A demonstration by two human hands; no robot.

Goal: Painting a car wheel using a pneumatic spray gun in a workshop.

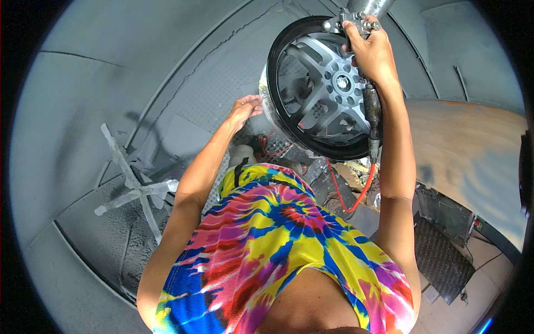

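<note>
A car wheel rim (pixel 303 119) with a black outer lip and grey spokes stands upright in front of me, facing me. My right hand (pixel 370 53) is closed around the handle of a metal spray gun (pixel 351 23) over the rim's upper right. The gun's silver cup (pixel 371 6) runs out of the picture at the top. From a dark fitting below the handle hangs a red air hose (pixel 364 192). My left hand (pixel 245 109) is beside the rim's left edge, fingers curled and pressed together. Whether they touch the pale, wrapped-looking barrel cannot be made out.
A grey, paint-coated cross-shaped stand (pixel 136 186) is at the left. Grey-coated walls (pixel 111 50) curve around the work area. At the right are a brown board (pixel 461 139) and a dark textured mat (pixel 442 259). The red hose trails among debris near my feet.
</note>
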